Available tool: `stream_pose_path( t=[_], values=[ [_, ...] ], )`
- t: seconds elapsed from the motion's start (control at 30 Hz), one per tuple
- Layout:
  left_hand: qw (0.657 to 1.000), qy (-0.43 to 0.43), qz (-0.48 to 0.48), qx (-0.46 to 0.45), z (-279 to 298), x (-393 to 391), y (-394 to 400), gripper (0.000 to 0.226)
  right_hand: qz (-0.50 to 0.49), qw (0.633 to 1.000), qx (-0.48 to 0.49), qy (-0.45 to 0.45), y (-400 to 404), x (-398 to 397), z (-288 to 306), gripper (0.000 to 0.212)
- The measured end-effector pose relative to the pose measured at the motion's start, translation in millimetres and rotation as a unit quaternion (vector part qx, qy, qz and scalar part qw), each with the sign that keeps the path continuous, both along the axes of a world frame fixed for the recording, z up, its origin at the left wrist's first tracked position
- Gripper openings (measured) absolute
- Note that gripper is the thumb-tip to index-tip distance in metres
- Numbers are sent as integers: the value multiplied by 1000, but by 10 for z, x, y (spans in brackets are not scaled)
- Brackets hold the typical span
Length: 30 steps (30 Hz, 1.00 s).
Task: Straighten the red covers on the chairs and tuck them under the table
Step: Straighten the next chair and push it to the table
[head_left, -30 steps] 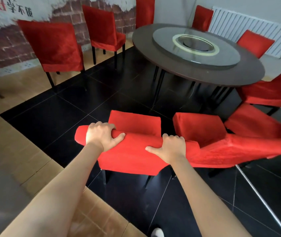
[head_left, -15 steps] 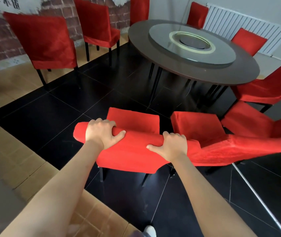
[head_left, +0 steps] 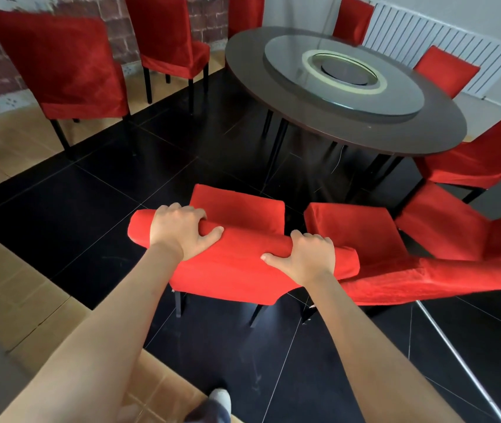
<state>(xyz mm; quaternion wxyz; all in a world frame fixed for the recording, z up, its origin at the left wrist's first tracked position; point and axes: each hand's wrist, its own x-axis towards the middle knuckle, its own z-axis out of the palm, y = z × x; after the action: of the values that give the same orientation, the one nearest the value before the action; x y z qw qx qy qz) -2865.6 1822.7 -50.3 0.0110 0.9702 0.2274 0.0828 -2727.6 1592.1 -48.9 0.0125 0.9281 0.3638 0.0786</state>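
A chair in a red cover (head_left: pixel 237 270) stands just in front of me on the black tiles, its seat facing the round dark table (head_left: pixel 334 123). My left hand (head_left: pixel 179 232) grips the top of its backrest near the left end. My right hand (head_left: pixel 307 257) grips the same top edge near the right end. A gap of floor lies between the seat's front and the table. A second red-covered chair (head_left: pixel 395 267) stands right beside it.
More red-covered chairs ring the table: one at the left (head_left: pixel 60 65), one behind it (head_left: pixel 166 38), others at the right (head_left: pixel 487 160) and the far side. A white radiator (head_left: pixel 444 56) lines the back wall. A metal bar (head_left: pixel 456 358) slants across the floor at right. My shoe (head_left: pixel 220 398) is below.
The chair and both hands have shifted slightly forward toward the table, and my view has moved closer to it. The grip of both hands on the backrest is unchanged.
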Motion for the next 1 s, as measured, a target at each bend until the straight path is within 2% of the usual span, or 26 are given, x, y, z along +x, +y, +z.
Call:
stream_pose_path(
  t=[0.63, 1.0],
  values=[
    [999, 33, 17, -3, 40, 987, 526, 76, -8, 1000, 4, 16, 555, 990, 18, 79],
    [999, 30, -15, -10, 44, 884, 704, 74, -52, 998, -21, 30, 695, 766, 23, 80]
  ],
)
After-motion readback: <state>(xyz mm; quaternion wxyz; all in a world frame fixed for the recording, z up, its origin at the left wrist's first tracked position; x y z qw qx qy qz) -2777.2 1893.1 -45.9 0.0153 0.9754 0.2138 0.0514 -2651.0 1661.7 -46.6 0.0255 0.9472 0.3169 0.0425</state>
